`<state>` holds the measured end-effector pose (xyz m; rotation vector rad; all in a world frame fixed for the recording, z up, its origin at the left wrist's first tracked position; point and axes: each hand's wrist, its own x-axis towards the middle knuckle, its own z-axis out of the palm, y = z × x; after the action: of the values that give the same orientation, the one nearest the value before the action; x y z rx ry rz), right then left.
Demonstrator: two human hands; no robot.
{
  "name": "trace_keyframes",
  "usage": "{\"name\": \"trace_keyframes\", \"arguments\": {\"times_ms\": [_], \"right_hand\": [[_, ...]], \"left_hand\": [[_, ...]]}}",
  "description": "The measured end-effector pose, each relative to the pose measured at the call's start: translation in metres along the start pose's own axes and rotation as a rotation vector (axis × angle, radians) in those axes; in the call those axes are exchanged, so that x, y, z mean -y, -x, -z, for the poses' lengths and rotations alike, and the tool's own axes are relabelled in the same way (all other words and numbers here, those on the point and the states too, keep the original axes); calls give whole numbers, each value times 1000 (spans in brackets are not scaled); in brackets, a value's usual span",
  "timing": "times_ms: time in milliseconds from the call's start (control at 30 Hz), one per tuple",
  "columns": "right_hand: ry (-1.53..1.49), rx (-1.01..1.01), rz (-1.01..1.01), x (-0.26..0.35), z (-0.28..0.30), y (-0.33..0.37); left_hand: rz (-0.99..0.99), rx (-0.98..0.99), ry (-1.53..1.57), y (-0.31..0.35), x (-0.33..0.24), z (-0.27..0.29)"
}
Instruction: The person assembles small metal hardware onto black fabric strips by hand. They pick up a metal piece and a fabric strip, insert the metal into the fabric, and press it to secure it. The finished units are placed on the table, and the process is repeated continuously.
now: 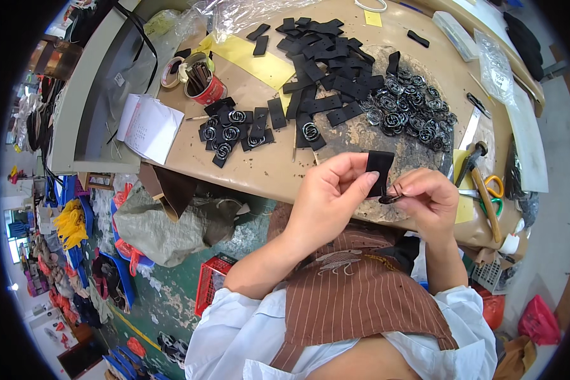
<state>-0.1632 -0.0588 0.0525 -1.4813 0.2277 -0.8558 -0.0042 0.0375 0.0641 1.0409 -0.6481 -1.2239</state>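
Observation:
Above the near edge of the workbench, my left hand (335, 196) pinches a short black strap piece (380, 166) upright between thumb and fingers. Just to its right, the fingertips of my right hand (432, 197) close on a small dark metal ornament (390, 197), held against the strap's lower end. Beyond my hands lies a heap of shiny dark metal ornaments (411, 107) with round, coiled shapes. A large pile of black strap pieces (332, 57) spreads behind it. Farther left, a smaller group of straps with metal ornaments on them (231, 132) rests on the bench.
A red tin (208, 92) holding brown strips stands at the left, beside an open notebook (149, 130). At the right lie a hammer (484, 190), orange-handled scissors (494, 185) and a clear plastic bag (495, 66). A red crate (212, 282) sits on the green floor.

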Motion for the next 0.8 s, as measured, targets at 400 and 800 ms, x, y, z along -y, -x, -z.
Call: {"name": "trace_keyframes", "arguments": {"times_ms": [400, 800], "right_hand": [[91, 42, 10, 2, 0, -4], [122, -13, -161, 3, -5, 0]], "left_hand": [[-23, 29, -138, 14, 0, -6], [-12, 3, -89, 20, 12, -6]]}}
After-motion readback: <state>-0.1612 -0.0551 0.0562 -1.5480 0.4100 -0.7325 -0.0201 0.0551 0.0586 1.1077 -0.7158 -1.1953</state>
